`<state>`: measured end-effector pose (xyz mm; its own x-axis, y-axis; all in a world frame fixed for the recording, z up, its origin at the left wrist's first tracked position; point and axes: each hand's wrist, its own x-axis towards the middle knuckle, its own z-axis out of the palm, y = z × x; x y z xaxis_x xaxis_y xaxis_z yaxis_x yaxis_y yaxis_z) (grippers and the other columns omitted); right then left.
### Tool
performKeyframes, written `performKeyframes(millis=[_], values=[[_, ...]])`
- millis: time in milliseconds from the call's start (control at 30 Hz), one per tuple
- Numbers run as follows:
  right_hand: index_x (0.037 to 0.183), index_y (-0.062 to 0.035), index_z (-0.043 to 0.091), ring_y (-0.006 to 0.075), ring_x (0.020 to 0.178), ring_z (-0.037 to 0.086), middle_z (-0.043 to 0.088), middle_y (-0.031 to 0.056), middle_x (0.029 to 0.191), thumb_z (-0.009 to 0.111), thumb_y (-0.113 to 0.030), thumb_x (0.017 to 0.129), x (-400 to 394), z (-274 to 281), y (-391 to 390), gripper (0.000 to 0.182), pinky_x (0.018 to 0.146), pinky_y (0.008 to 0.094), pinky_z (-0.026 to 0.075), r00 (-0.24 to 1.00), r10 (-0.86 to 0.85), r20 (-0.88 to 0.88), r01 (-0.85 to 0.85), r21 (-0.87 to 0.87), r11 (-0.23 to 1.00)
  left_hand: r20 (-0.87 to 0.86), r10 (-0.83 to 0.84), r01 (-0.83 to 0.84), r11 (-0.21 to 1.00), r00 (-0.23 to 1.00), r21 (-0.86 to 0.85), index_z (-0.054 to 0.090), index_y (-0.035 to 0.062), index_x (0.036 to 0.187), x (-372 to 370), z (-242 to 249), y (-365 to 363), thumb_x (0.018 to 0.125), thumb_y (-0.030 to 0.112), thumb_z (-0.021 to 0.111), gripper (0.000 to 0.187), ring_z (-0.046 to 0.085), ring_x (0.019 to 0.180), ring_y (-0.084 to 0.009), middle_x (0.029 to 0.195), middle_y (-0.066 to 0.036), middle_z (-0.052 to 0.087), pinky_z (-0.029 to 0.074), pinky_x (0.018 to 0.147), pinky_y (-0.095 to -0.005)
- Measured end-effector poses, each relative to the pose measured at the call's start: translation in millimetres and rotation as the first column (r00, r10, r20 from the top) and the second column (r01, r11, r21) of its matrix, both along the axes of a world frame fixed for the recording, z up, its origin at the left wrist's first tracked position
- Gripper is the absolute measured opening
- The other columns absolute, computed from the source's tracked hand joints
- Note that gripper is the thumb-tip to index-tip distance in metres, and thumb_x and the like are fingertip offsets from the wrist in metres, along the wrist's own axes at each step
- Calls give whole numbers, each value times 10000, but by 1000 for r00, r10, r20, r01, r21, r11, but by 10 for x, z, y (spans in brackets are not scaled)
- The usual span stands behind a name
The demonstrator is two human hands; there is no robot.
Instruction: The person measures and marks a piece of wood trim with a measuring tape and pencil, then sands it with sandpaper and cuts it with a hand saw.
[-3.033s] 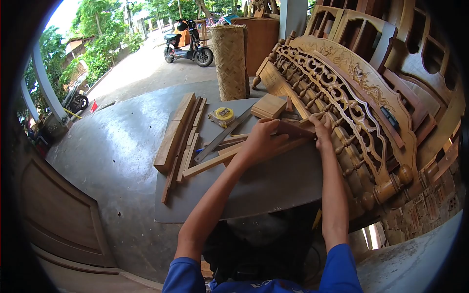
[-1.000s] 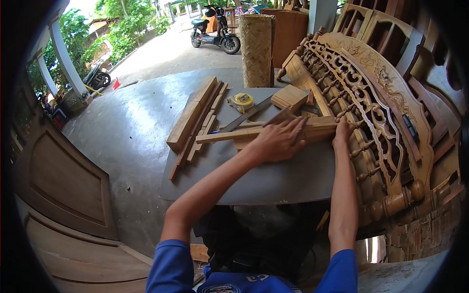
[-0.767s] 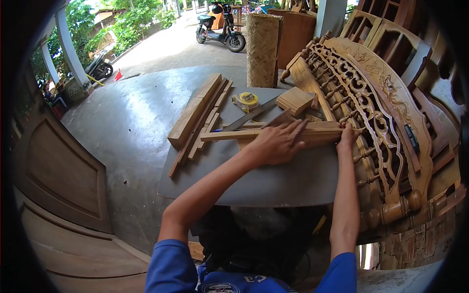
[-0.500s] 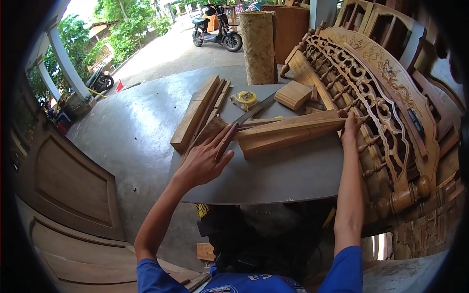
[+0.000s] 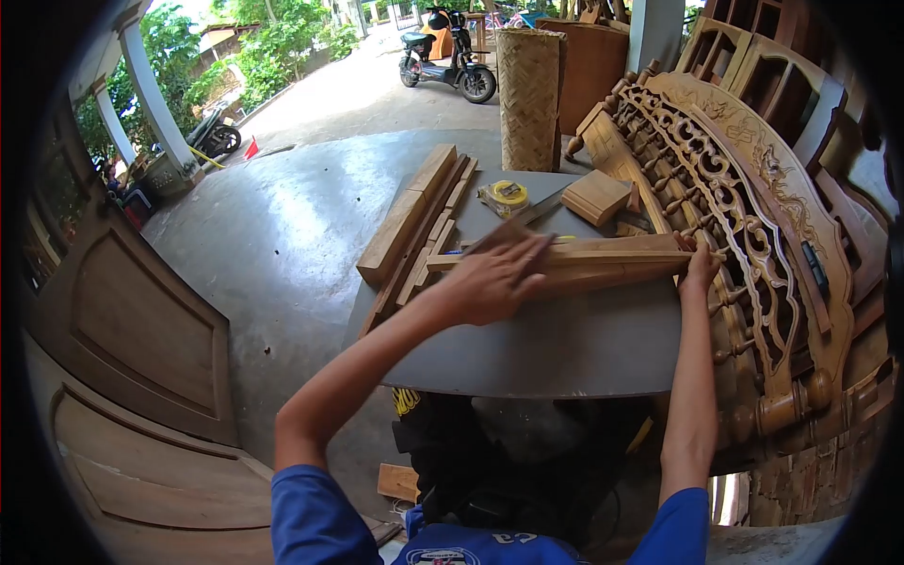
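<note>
My left hand (image 5: 494, 282) is pressed over a thin wooden strip (image 5: 621, 256), blurred by motion. Under its fingers is a flat brown piece (image 5: 504, 234), perhaps sandpaper; its kind is not clear. My right hand (image 5: 699, 268) grips the strip's right end, with fingers wrapped round it. A wider, tapered wooden piece (image 5: 589, 277) lies along the strip's near side. Behind my left hand a metal blade (image 5: 544, 207) lies on the grey tabletop (image 5: 527, 363), partly hidden. A yellow tape measure (image 5: 508, 194) and a wooden block (image 5: 597, 196) sit close by.
Several long wooden bars (image 5: 414, 212) lie on the table's left side. A carved wooden frame (image 5: 744, 217) leans close at the right. A rolled woven mat (image 5: 529, 99) stands behind the table. Wooden panels (image 5: 141, 320) are at the left, and a scooter (image 5: 450, 61) is parked beyond.
My left hand has slid right along the strip with the brown piece, uncovering the strip's left end. My right hand keeps its hold. The whole view has shifted slightly.
</note>
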<state>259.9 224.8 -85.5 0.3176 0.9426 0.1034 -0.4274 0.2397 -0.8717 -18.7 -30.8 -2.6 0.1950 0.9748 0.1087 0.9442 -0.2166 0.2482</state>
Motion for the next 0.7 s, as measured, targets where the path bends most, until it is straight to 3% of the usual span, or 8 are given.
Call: performKeyframes(millis=[67, 200, 333, 467, 567, 700], values=[[819, 59, 449, 304, 722, 668, 609, 154, 779, 427, -86, 808, 0, -46, 35, 147, 642, 323, 518, 1000, 3, 14, -3, 34, 999, -35, 81, -83, 996, 996, -44, 109, 112, 1428, -458, 110, -357, 951, 433, 213, 585, 268, 1315, -301, 1420, -171, 276, 213, 1091, -366], [732, 50, 461, 295, 718, 669, 605, 153, 762, 404, -87, 805, -81, 101, -137, 165, 621, 310, 515, 1000, -4, -13, 4, 13, 1000, -7, 30, -30, 995, 1000, -98, 87, 113, 1429, -583, 241, -591, 954, 369, 263, 568, 220, 1334, -281, 1453, -132, 212, 194, 1101, -385], [710, 41, 469, 278, 718, 669, 612, 156, 750, 406, -92, 799, -27, 1, -86, 171, 661, 304, 510, 1000, 4, -1, -4, 47, 999, -124, -143, 145, 989, 982, 6, 94, 78, 1425, -263, 48, -34, 953, 390, 234, 583, 242, 1329, -263, 1452, -124, 223, 219, 1087, -371], [713, 45, 496, 278, 746, 669, 624, 177, 750, 407, -76, 781, -7, -26, -2, 165, 691, 319, 514, 999, -2, 37, 1, 27, 1000, -9, -357, 357, 933, 934, 40, 97, 113, 1430, 552, -42, 825, 946, 440, 229, 599, 226, 1336, -261, 1457, -124, 207, 172, 1105, -365], [710, 52, 496, 288, 735, 670, 624, 178, 751, 407, -66, 774, 5, 16, 37, 161, 692, 320, 520, 1000, 19, 8, -19, 31, 999, 32, -451, 450, 892, 892, 52, 82, 127, 1432, 658, -5, 940, 941, 465, 241, 618, 223, 1337, -249, 1458, -111, 213, 171, 1106, -364], [761, 64, 460, 299, 706, 670, 623, 170, 781, 410, -70, 796, 18, -13, 55, 148, 664, 312, 523, 1000, -13, 22, 13, 6, 1000, -50, -325, 324, 946, 945, -23, 67, 145, 1434, -47, 24, 332, 948, 424, 245, 588, 225, 1336, -251, 1460, -89, 215, 171, 1107, -366]])
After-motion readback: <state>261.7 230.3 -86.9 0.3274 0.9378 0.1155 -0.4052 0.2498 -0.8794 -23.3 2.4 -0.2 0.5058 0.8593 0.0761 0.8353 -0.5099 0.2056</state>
